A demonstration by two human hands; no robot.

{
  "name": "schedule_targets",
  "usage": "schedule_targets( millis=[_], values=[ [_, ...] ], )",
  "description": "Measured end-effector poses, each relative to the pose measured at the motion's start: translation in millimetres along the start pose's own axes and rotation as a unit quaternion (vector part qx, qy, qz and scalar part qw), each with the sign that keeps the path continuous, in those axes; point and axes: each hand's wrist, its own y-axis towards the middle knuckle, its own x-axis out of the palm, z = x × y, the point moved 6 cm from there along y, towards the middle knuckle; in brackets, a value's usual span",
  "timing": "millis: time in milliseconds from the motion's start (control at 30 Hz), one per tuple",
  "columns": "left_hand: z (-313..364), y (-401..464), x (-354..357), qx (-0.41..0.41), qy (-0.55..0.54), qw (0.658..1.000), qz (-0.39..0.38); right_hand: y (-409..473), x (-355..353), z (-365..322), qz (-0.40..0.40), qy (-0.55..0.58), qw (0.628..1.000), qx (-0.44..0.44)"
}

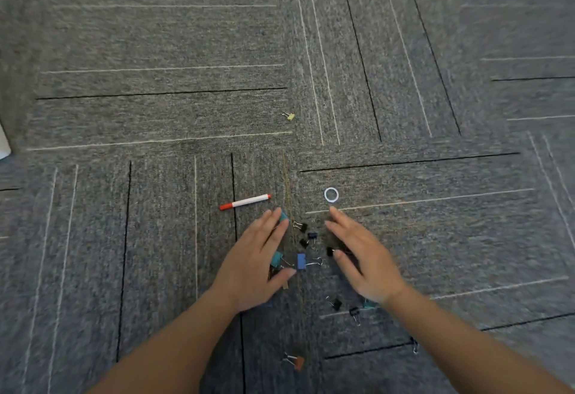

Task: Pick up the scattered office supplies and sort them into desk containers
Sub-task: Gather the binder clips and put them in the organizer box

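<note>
two bare hands hovered over a grey carpet (155,113) strewn with binder clips. the main risk, as a guess: sweeping the clips together could push some aside or leave outliers behind, such as the yellow clip (290,116) lying well apart at the top, the orange clip (298,362) near the bottom, or the pen (245,201) and white ring (331,195) just beyond the fingertips. small clips could also snag in the pile.

the left hand (258,259) was spread wide, palm down, empty, its fingers touching or covering teal clips (276,259). the right hand (364,261) was also wide open and held nothing. between them lay a blue clip (301,261) and several black clips (308,235) (slightly blurred). no containers were in view.
</note>
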Motion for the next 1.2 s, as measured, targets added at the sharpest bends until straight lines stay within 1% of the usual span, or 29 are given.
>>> schedule_targets(
  millis=[67, 100, 167, 200, 233, 300, 333, 367, 433, 567, 633, 700, 767, 833, 1000, 1067, 1200],
  values=[
    [-2, 12, 0, 0.012, 0.010, 1.000, -0.016, 10, 10, -4, -0.033, -0.035, 0.999, -0.011],
    [-1, 15, 0, 0.021, 0.013, 0.999, -0.024, 9, 17, -9, -0.059, -0.048, 0.997, -0.030],
    [0, 14, 2, 0.046, -0.001, 0.998, -0.032, 2, 24, -20, -0.077, -0.031, 0.994, -0.074],
    [1, 11, 3, 0.053, -0.016, 0.998, -0.029, 1, 20, -24, -0.061, -0.005, 0.995, -0.079],
    [0, 6, 2, 0.055, -0.033, 0.998, -0.020, 7, 11, -23, -0.031, 0.021, 0.997, -0.065],
    [-4, -4, 0, 0.044, -0.064, 0.997, 0.008, 39, -12, -15, 0.037, 0.039, 0.999, -0.003],
    [-8, -8, -2, 0.034, -0.075, 0.996, 0.022, 63, -24, -9, 0.054, 0.023, 0.997, 0.041],
    [-12, -13, -4, 0.021, -0.084, 0.996, 0.033, 91, -31, -2, 0.048, -0.003, 0.996, 0.077],
    [-20, -20, -7, 0.000, -0.099, 0.994, 0.049, 147, -38, 9, 0.003, -0.061, 0.993, 0.098],
    [-33, -33, -9, -0.027, -0.077, 0.995, 0.049, 223, -31, 20, -0.083, -0.132, 0.985, 0.070],
    [-37, -37, -9, -0.032, -0.068, 0.996, 0.049, 237, -29, 21, -0.099, -0.147, 0.982, 0.067],
    [-39, -42, -7, -0.028, -0.059, 0.997, 0.049, 230, -28, 15, -0.095, -0.141, 0.983, 0.062],
    [-39, -44, -7, -0.024, -0.062, 0.996, 0.056, 200, -19, 7, -0.096, -0.149, 0.983, 0.036],
    [-35, -44, -9, -0.018, -0.069, 0.995, 0.068, 154, -5, -3, -0.101, -0.156, 0.983, 0.003],
    [-24, -37, -10, 0.018, -0.046, 0.995, 0.081, 34, 34, -33, -0.141, -0.106, 0.980, -0.098],
    [-21, -30, -12, 0.026, -0.037, 0.996, 0.083, 16, 35, -36, -0.106, -0.076, 0.987, -0.097],
    [-15, -13, -17, 0.041, -0.014, 0.996, 0.075, 20, 17, -35, 0.018, -0.040, 0.999, -0.029]
  ],
)
